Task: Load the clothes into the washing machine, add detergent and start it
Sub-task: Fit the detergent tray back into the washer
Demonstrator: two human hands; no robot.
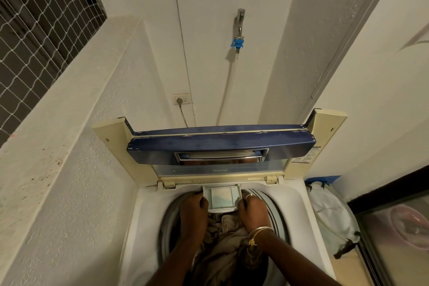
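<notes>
1. Gripping the detergent drawer [222, 199] from both sides, the left hand [193, 210] and right hand [251, 210] each close on an edge of it, just above the drum [275, 211].
2. Judged from this head view, sliding it straight and level should stop it jamming or spilling.
3. Below the drawer, crumpled brown clothes [228, 239] fill the drum.
4. Behind the drawer, the lid [220, 146] stands raised, glossy scuffed blue.
5. The drawer is a pale, shallow plastic rectangle.
</notes>
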